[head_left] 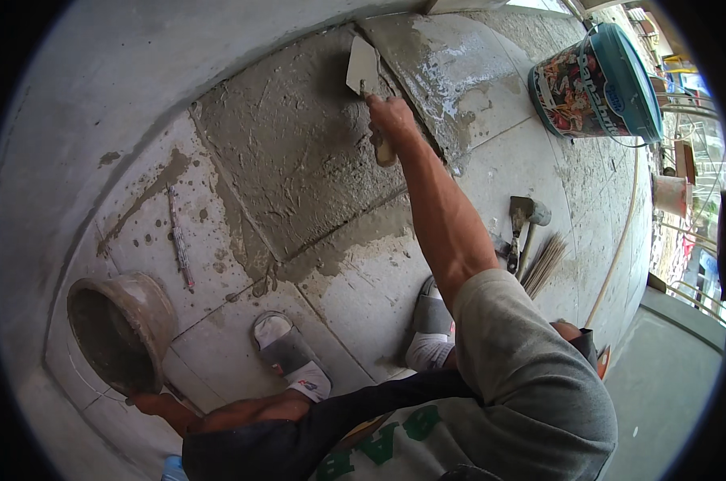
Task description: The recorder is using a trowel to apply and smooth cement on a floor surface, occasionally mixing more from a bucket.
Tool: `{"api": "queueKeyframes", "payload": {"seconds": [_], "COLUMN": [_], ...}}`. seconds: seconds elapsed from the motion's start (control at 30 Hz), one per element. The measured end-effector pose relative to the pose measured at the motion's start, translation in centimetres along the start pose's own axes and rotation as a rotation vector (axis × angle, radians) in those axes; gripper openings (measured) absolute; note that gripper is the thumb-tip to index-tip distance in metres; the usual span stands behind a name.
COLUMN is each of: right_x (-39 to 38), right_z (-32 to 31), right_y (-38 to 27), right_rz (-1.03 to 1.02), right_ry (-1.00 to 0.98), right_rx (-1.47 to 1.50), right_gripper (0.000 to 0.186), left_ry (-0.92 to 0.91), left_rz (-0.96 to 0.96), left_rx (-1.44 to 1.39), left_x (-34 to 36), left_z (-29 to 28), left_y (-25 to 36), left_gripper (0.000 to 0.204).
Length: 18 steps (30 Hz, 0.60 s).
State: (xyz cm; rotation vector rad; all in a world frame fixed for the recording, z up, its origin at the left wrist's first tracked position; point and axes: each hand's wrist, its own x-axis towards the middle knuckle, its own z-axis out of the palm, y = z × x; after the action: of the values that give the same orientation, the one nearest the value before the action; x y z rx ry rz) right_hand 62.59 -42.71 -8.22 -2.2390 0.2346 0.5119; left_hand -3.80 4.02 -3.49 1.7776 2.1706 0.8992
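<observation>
My right hand (393,122) is closed round the handle of a pointed trowel (361,66). The trowel's pale blade lies over the far edge of a square bed of wet grey mortar (299,136), which is spread between floor tiles. At the lower left, my left hand (156,406) grips the rim of a mortar-stained bucket (143,313). That bucket is tipped on its side with its mouth facing left, and grey residue coats its inside. My left fingers are partly hidden at the rim.
A teal-lidded paint pail (595,84) stands at the far right. A mallet (531,212) and a bundle of thin sticks (546,260) lie right of my arm. A narrow spattered strip (179,240) rests on the left tile. Wet cement smears another tile (451,68). A wall (74,88) runs along the left.
</observation>
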Motion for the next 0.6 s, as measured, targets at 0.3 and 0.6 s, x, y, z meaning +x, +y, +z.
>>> {"api": "queueKeyframes", "payload": {"seconds": [0.3,0.6], "right_x": [-8.4,-15.9], "right_z": [-0.3,-1.2], "right_y": [6.6,5.7], "right_rz": [0.129,0.034], "right_ry": [0.199,0.113], "right_rx": [0.000,-0.168], "right_gripper": [0.052,0.051], "left_ry": [0.003,-0.015], "left_rz": [0.104,0.180], "left_rx": [0.018,0.042], "left_x": [1.2,0.3], "left_z": [-0.5,0.4], "left_y": [0.2,-1.6], "left_gripper": [0.047,0.047]}}
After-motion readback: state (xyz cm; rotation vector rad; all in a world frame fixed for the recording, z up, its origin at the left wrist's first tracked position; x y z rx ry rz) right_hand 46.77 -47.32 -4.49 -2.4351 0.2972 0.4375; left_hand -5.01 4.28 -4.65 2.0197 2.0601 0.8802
